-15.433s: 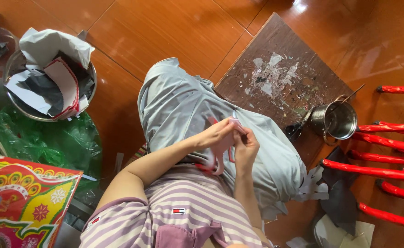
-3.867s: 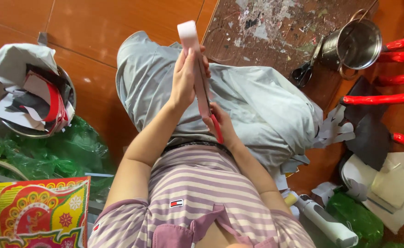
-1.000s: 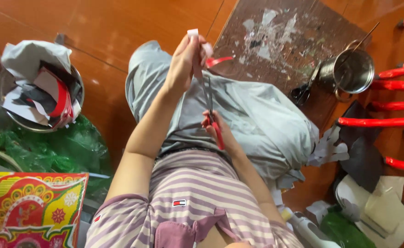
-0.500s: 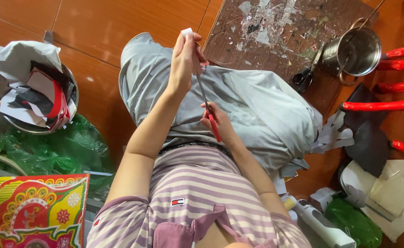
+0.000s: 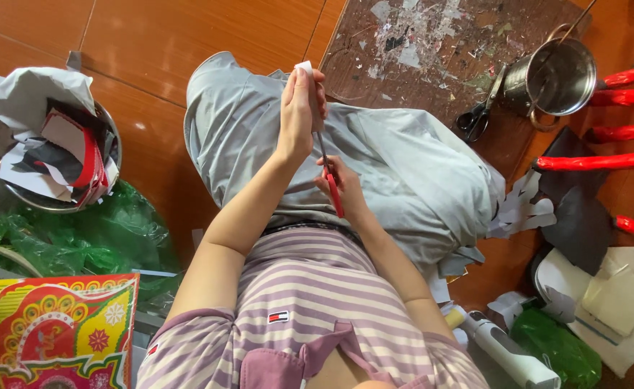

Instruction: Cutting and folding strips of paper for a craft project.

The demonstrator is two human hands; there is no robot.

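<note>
left hand (image 5: 299, 115) shut on paper strip (image 5: 305, 68), held up over lap. right hand (image 5: 342, 184) grips red scissors (image 5: 329, 176), blades up against strip. pot (image 5: 556, 75) sits far right.

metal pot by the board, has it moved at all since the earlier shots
No. The metal pot sits at the same corner of the paint-stained board, with the black scissors beside it as before; only the head camera has shifted.
</note>
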